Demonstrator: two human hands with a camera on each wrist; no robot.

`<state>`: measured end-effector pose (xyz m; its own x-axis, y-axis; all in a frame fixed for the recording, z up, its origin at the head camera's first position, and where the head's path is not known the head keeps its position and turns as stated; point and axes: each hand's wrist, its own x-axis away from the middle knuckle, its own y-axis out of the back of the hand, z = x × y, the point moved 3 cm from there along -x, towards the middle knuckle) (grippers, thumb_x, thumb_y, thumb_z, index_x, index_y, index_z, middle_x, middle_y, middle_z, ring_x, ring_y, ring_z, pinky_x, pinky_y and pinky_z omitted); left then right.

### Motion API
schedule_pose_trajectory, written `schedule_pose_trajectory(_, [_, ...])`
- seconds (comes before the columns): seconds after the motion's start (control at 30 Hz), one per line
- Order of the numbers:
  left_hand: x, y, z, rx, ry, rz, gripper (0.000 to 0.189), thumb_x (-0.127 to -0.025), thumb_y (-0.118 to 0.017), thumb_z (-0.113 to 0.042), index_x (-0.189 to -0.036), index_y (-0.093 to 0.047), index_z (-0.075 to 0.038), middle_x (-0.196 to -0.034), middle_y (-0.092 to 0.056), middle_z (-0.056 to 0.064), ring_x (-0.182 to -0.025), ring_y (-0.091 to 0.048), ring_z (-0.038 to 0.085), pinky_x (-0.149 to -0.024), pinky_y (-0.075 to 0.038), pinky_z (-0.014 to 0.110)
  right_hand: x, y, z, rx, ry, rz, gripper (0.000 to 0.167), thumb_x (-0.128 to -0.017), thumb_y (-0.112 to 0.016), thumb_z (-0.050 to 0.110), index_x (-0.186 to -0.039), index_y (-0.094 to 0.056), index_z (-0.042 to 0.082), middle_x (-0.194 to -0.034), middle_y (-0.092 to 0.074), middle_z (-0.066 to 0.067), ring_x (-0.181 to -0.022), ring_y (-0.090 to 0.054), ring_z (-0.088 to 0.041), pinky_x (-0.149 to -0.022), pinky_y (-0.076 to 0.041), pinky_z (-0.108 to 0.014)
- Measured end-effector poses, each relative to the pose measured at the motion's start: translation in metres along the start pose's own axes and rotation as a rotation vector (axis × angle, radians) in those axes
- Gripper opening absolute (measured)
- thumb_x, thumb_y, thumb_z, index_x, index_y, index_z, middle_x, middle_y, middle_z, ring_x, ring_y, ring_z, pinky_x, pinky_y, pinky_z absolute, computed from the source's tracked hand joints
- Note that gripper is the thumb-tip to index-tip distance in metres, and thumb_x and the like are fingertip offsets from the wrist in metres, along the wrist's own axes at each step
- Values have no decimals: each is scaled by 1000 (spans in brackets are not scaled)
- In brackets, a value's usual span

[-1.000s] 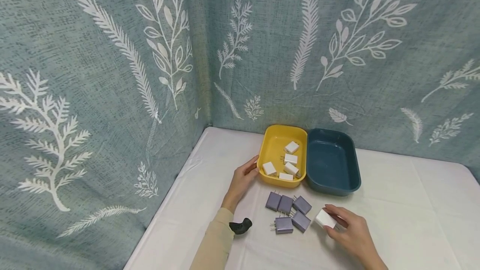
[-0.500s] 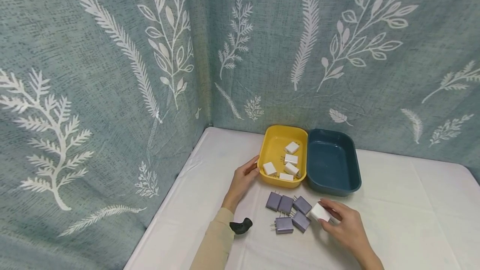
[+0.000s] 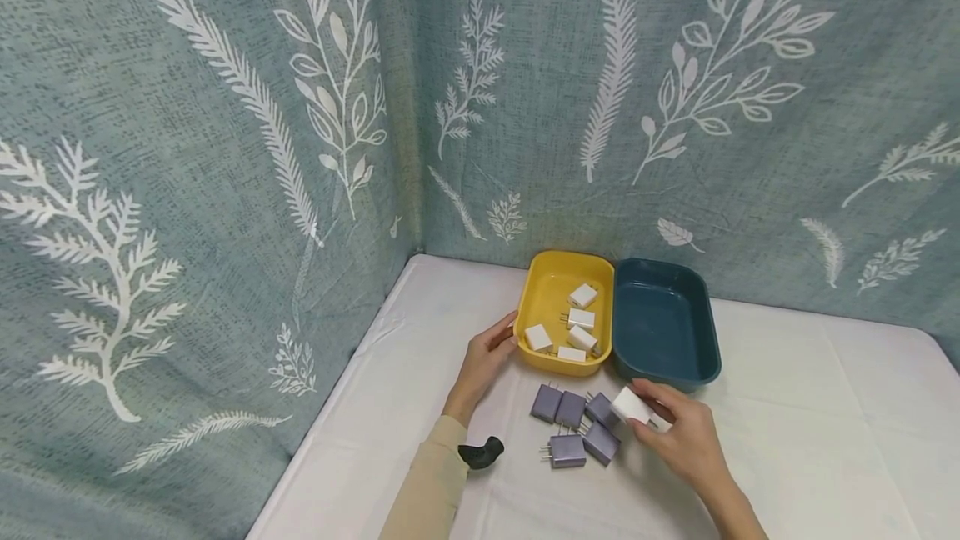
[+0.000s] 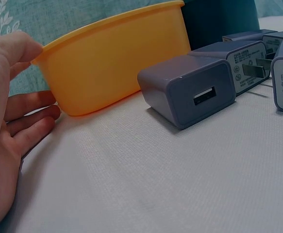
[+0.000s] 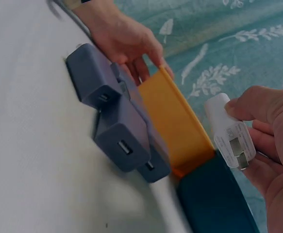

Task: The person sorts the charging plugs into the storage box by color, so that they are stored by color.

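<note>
So the right hand has a small white boxy plastic wall charger pinched between thumb and fingers, held up off the table. From the head view it sits right at the fingertips, on the left side of that hand, with its metal prongs pointing back toward the palm. It overlaps the edge of a little cluster of five purple-grey boxy plastic chargers, and it's just in front of the dark blue rounded plastic tub.

The left hand is well apart from that charger, over on the far side of the purple-grey bunch. It's resting against the outside left wall and rim of a yellow rounded plastic tub, fingers loosely bent, not clenched. Five more white chargers lie inside that tub at different angles. The two tubs stand side by side on a white cloth-covered table.
</note>
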<state>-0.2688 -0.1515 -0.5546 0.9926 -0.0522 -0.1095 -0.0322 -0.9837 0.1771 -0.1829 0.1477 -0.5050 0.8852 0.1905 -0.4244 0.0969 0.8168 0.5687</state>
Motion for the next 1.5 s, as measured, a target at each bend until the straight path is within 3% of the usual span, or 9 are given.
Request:
schedule_pose_trajectory(0.1, [-3, -1, 11, 4, 5, -18, 45, -98, -57, -20, -143, -51, -25, -144, -55, 2, -129, -55, 21, -105, -48, 32, -4, -1, 3, -27, 12, -8, 48, -65, -83, -9, -110, -69, -3, -108, -72, -16, -98, -66, -4, -81, -57, -22])
schedule_pose_trajectory(0.27, [-3, -2, 13, 5, -12, -28, 45, -97, -59, -23, -141, -52, -29, -142, -57, 0, -126, -57, 19, -104, -48, 33, -10, -4, 7, -63, 0, 4, 47, -67, -83, -7, -112, -69, -2, -110, -72, -15, -100, -67, -9, -83, -56, -19])
schedule_pose_trajectory(0.53, [-4, -1, 13, -9, -33, -30, 45, -97, -58, -22, -141, -53, -27, -143, -56, 1, -126, -58, 20, -101, -50, 27, -18, -12, 10, -75, -23, 22, 46, -69, -82, -6, -113, -68, -2, -111, -71, -16, -101, -69, -30, -84, -58, -28])
schedule_pose_trajectory(0.8, [-3, 0, 13, 2, -21, -17, 46, -97, -58, -18, -142, -51, -23, -144, -54, 4, -128, -56, 23, -104, -48, 31, -27, -17, 12, -125, -81, 23, 47, -70, -80, -9, -115, -67, -5, -114, -70, -20, -104, -68, -34, -86, -57, -28])
schedule_pose_trajectory(0.87, [-3, 0, 11, 13, -12, -9, 46, -97, -57, -18, -143, -51, -21, -145, -54, 5, -129, -55, 24, -105, -48, 31, -30, -17, 13, -123, -90, 29, 47, -71, -80, -8, -116, -67, -4, -115, -69, -20, -106, -68, -33, -87, -56, -28])
schedule_pose_trajectory(1.1, [5, 2, -20, 37, -32, 27, 47, -97, -57, -14, -143, -49, -9, -144, -51, 17, -128, -55, 31, -99, -50, 23, -40, -21, 20, -97, -86, 32, 46, -73, -79, -4, -117, -67, -1, -115, -70, -17, -107, -68, -33, -88, -56, -34])
schedule_pose_trajectory(1.3, [7, 2, -24, 30, -22, 25, 47, -97, -57, -12, -143, -50, -10, -143, -53, 16, -127, -55, 31, -98, -49, 20, -47, -27, 19, -128, -48, 12, 44, -71, -80, -7, -114, -67, -4, -112, -71, -19, -104, -69, -34, -87, -56, -36])
schedule_pose_trajectory(1.5, [9, 3, -23, 41, -39, 22, 47, -97, -57, -11, -143, -49, -7, -141, -54, 20, -127, -55, 35, -94, -47, 14, -56, -33, 18, -88, -78, 38, 42, -75, -80, 1, -115, -67, -1, -115, -70, -17, -107, -68, -32, -88, -55, -36])
